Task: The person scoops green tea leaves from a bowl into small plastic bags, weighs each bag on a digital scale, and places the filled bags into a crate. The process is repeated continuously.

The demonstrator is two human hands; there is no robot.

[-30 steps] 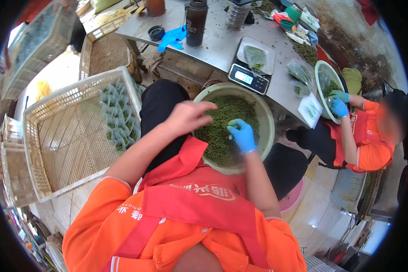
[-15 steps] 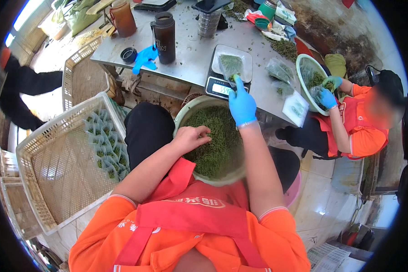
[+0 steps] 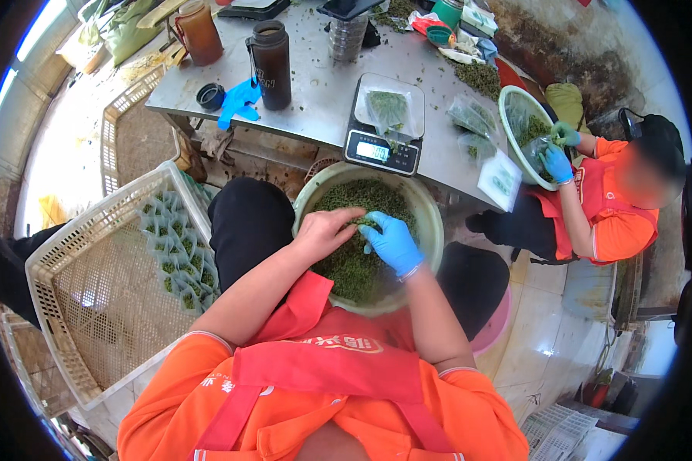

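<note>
Between my knees sits a pale green basin [image 3: 432, 219] holding a heap of small green plant bits [image 3: 354, 273]. Over the heap my bare left hand [image 3: 327, 233] and my blue-gloved right hand [image 3: 394, 244] meet at the fingertips, both closed on a small green clump [image 3: 364, 221]. On the steel table's front edge stands a digital scale [image 3: 382, 151] with a lit display. An open clear plastic bag [image 3: 388, 110] with green contents lies on its pan, touched by neither hand.
Left of me, a plastic crate [image 3: 100, 307] holds several small filled bags [image 3: 181, 253]. A dark bottle [image 3: 271, 65] and a blue glove [image 3: 240, 102] are on the table [image 3: 315, 115]. On the right a co-worker [image 3: 584, 192] in gloves handles greens over another basin [image 3: 506, 115].
My right hand has come down from the bag on the scale to the basin, meeting my left hand. The scale's reading has changed. The person at the far left has moved nearer the crate.
</note>
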